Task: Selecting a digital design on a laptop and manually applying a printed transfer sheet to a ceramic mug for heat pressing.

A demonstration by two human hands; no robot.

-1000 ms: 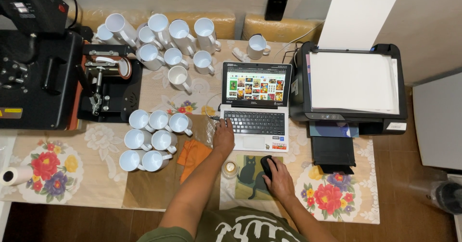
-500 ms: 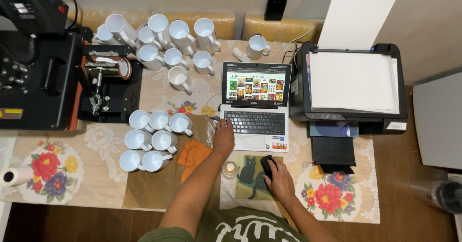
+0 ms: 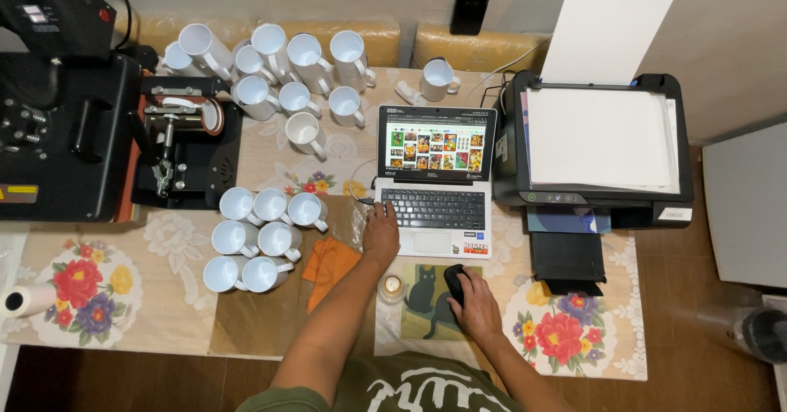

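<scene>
Centre frame, the left hand [image 3: 381, 233] rests with fingers loosely spread on the laptop [image 3: 437, 182] keyboard's left edge; just below, the right hand [image 3: 473, 302] cups a black mouse [image 3: 453, 282] — seemingly fingers together — on a cat-print mousepad [image 3: 424, 297].

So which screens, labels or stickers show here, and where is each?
Laptop screen: table centre, above the left hand; a grid of colourful thumbnails on white.
Yellow label: front edge of the black press, far left; a small strip.
White label: printer front, right corner; small rectangle.
</scene>
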